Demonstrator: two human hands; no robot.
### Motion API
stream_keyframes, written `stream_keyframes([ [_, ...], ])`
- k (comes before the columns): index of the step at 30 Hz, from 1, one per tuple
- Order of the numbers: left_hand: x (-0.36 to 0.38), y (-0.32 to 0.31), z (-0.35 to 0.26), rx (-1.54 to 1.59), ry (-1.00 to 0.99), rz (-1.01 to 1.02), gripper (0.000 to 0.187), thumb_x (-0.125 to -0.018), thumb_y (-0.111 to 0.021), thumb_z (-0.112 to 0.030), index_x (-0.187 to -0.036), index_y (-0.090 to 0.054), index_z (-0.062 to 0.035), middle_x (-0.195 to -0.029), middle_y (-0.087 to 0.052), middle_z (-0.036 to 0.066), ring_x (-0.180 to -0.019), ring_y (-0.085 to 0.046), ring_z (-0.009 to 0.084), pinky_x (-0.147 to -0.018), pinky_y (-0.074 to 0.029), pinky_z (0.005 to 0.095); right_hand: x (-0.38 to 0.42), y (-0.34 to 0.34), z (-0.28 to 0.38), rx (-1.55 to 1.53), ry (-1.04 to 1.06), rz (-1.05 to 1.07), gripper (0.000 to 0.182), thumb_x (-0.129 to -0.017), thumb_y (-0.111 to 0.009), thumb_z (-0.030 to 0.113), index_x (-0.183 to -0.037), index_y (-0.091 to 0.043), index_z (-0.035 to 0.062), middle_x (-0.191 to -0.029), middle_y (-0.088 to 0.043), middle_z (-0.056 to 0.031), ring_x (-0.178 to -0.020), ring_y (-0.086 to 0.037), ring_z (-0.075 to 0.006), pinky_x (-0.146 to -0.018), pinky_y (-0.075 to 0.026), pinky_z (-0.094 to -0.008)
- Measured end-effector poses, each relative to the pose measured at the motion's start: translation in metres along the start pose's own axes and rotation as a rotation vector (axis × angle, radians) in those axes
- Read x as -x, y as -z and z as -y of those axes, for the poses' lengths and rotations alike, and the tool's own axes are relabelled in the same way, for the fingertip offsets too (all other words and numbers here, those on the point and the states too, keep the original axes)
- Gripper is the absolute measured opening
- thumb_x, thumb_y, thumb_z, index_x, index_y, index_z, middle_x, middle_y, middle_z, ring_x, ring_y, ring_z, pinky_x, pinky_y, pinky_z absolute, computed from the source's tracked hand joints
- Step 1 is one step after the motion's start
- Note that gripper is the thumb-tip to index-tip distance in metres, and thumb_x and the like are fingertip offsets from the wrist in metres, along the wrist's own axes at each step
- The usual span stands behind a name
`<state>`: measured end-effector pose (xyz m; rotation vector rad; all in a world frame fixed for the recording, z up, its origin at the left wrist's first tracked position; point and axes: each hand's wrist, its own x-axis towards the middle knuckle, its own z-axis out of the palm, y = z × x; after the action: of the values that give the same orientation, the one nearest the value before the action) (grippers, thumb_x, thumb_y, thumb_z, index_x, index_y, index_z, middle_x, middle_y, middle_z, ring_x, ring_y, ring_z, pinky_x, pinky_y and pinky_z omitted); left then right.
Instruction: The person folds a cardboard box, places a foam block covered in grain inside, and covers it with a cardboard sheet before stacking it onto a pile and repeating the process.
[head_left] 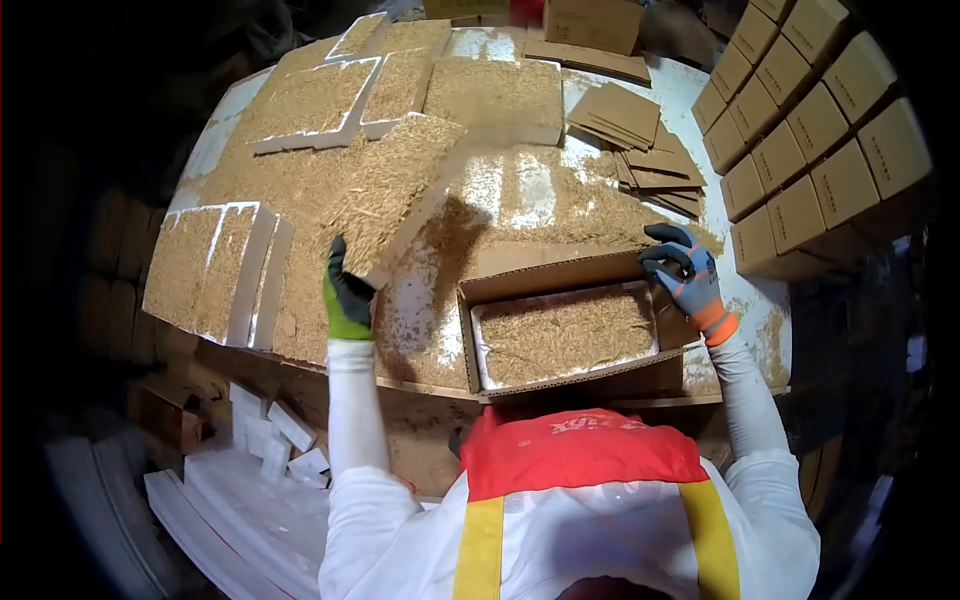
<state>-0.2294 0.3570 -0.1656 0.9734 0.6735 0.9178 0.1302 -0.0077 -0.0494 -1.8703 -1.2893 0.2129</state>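
Handling of a filled tray beside an open box. The left hand (350, 292), at centre left of the frame, is partly closed about the near end of a tilted tray (392, 195), which slants up toward the top centre and casts a shadow on the worktop (684, 88). The right hand (692, 278), at centre right, has its fingers curled at the right end of the open box (562, 278); it touches the rim, though how firmly it grips cannot be told. Inside the box lies a boxed tray (565, 335), its white edge showing around brown shavings.

Good practice, as judged here: the raised tray is best supported under its base and kept nearly level, lest loose shavings slide off; the right hand should steady the box without bending its wall.

Count: one open box; one tray within it; one tray in the left hand. At least five further trays (495, 95) lie across the upper left and top centre, and at least two more trays (180, 265) at the far left. Roughly sixteen closed cartons (780, 165) are stacked at the upper right. The flat cardboard sheets (617, 112) beside them overlap too closely to number.
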Motion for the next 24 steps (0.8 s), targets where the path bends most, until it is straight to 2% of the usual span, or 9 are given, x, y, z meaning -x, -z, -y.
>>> stream_keyframes([
  [1, 0.015, -0.024, -0.022, 0.154, 0.003, -0.187, 0.051, -0.098, -0.046, -0.042, -0.145, -0.044, -0.0214, -0.121, -0.062, 0.009, -0.101, -0.063, 0.0187, -0.088, -0.052, 0.0352, -0.001, 0.0, 0.002, -0.11, -0.061, 0.001, 0.018, -0.081, -0.071, 0.003, -0.099, -0.068, 0.0032, -0.115, -0.064, -0.0094, -0.107, -0.061, -0.0231, -0.093, -0.048, -0.0346],
  [3, 0.058, -0.044, -0.082, 0.055, 0.036, -0.122, 0.051, -0.099, -0.044, -0.04, -0.143, -0.044, -0.0153, -0.146, -0.043, 0.011, -0.132, -0.045, 0.0272, -0.111, -0.037, 0.045, -0.005, 0.001, -0.001, -0.096, 0.017, -0.084, 0.017, -0.086, -0.067, 0.005, -0.102, -0.067, 0.0022, -0.112, -0.064, -0.0096, -0.105, -0.061, -0.0217, -0.093, -0.047, -0.0337],
  [7, 0.109, -0.071, -0.148, 0.034, 0.108, 0.181, 0.047, -0.103, -0.037, -0.031, -0.139, -0.046, -0.0029, -0.138, -0.052, 0.013, -0.125, -0.054, 0.0269, -0.106, -0.043, 0.0453, -0.007, 0.002, -0.008, -0.243, -0.016, -0.241, 0.017, -0.094, -0.059, 0.01, -0.107, -0.065, 0.0018, -0.108, -0.065, -0.0096, -0.102, -0.061, -0.0201, -0.091, -0.046, -0.0316],
  [13, 0.158, -0.082, -0.148, -0.12, 0.304, 0.092, 0.044, -0.103, -0.037, -0.024, -0.136, -0.048, 0.0034, -0.132, -0.057, 0.016, -0.114, -0.062, 0.0262, -0.098, -0.051, 0.0405, -0.005, -0.002, -0.019, -0.353, -0.051, -0.32, 0.022, -0.099, -0.054, 0.018, -0.107, -0.064, 0.0008, -0.103, -0.064, -0.0094, -0.097, -0.06, -0.0187, -0.089, -0.046, -0.0305],
  [16, 0.169, -0.081, -0.134, -0.698, 0.022, 0.255, 0.04, -0.1, -0.041, -0.019, -0.13, -0.054, 0.0042, -0.129, -0.059, 0.015, -0.117, -0.057, 0.023, -0.103, -0.044, 0.0369, -0.004, -0.004, -0.019, -0.425, -0.04, -0.36, 0.023, -0.1, -0.052, 0.018, -0.108, -0.065, 0.0011, -0.102, -0.064, -0.008, -0.095, -0.06, -0.0154, -0.086, -0.047, -0.0291],
  [19, 0.171, -0.121, -0.132, -0.696, 0.121, 0.25, 0.04, -0.099, -0.042, -0.018, -0.129, -0.055, 0.0045, -0.129, -0.059, 0.015, -0.12, -0.055, 0.0219, -0.105, -0.04, 0.0361, -0.001, -0.015, -0.037, -0.705, -0.102, -0.444, 0.024, -0.101, -0.053, 0.021, -0.109, -0.065, 0.0026, -0.102, -0.065, -0.0057, -0.092, -0.061, -0.0149, -0.085, -0.049, -0.03],
  [20, 0.177, -0.142, -0.133, -0.73, 0.142, 0.157, 0.034, -0.092, -0.051, -0.01, -0.12, -0.062, 0.0061, -0.111, -0.066, 0.012, -0.108, -0.061, 0.0218, -0.101, -0.044, 0.0345, 0.001, -0.018, -0.037, -0.748, -0.105, -0.456, 0.023, -0.101, -0.054, 0.021, -0.111, -0.065, 0.003, -0.104, -0.066, -0.0052, -0.092, -0.062, -0.0148, -0.085, -0.048, -0.0292],
  [21, 0.177, -0.155, -0.135, -0.611, 0.259, 0.099, 0.036, -0.091, -0.054, -0.01, -0.123, -0.06, 0.0058, -0.109, -0.067, 0.009, -0.102, -0.062, 0.0186, -0.095, -0.046, 0.031, 0.004, -0.014, -0.033, -0.651, -0.146, -0.396, 0.024, -0.1, -0.055, 0.021, -0.113, -0.064, 0.0027, -0.106, -0.066, -0.0055, -0.094, -0.062, -0.0149, -0.086, -0.049, -0.0285],
  [24, 0.169, -0.159, -0.12, -0.952, 0.034, 0.422, 0.042, -0.089, -0.057, -0.01, -0.129, -0.056, 0.0007, -0.108, -0.067, 0.01, -0.088, -0.062, 0.0169, -0.079, -0.049, 0.0297, 0.013, -0.011, -0.023, -0.794, -0.197, -0.35, 0.026, -0.1, -0.055, 0.021, -0.116, -0.063, 0.0021, -0.11, -0.066, -0.007, -0.097, -0.063, -0.0164, -0.087, -0.05, -0.0296],
])
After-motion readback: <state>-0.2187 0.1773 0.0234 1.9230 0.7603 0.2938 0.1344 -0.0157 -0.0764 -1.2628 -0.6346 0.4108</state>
